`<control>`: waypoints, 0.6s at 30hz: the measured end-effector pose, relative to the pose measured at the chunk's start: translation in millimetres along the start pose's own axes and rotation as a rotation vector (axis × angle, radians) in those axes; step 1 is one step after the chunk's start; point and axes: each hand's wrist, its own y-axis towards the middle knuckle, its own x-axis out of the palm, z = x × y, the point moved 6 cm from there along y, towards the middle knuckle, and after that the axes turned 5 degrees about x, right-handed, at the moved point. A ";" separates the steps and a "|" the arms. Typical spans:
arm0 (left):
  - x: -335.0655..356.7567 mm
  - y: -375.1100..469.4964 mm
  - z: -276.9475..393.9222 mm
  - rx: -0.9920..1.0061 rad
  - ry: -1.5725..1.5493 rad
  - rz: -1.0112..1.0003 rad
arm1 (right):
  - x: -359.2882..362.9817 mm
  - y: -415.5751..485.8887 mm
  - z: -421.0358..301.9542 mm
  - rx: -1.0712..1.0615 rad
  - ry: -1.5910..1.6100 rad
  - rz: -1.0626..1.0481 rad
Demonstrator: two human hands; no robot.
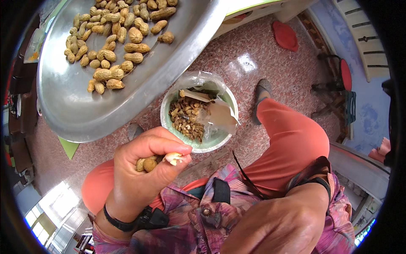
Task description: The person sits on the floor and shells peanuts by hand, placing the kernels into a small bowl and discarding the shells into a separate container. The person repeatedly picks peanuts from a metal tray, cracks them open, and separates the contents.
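My left hand (147, 162) is raised in front of the striped shirt, just on the near side of the bin. Between its thumb and index fingertip it pinches a broken-open peanut (173, 158) with a pale, ragged inside. Whole peanuts (147, 164) sit in the curl of the same hand. My right hand (269, 222) is bent up close to my chest at the lower edge of the picture. Its fingers are cut off from sight, so what they hold is hidden. Beyond the left hand, many unshelled peanuts (108, 55) lie in a large metal basin (152, 90).
A lined bin (163, 127) on the speckled floor holds shells (187, 120) and a piece of pale card (222, 116). A red stool seat (285, 36) is at the far right, with a folding chair (345, 74) by the blue wall. My knees flank the bin.
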 end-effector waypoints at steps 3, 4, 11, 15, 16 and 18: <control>0.6 0.5 0.0 -0.047 0.004 0.007 | 0.0 1.5 -1.9 0.136 0.064 -0.030; 0.3 0.8 -0.8 -0.086 0.009 0.022 | 0.5 0.2 -1.7 0.129 0.069 -0.023; -1.6 0.3 -5.3 -0.120 0.015 0.043 | -1.0 -2.2 -2.0 -0.065 0.010 -0.052; -2.9 1.6 -5.8 -0.143 0.040 0.046 | 3.2 -5.5 1.9 -0.079 0.013 -0.032; -2.4 1.7 -5.0 -0.131 0.043 0.039 | 0.6 -1.8 -0.9 -0.040 0.031 -0.055; -2.0 1.6 -4.5 -0.104 0.038 0.033 | 0.5 -1.7 1.5 0.006 0.048 -0.049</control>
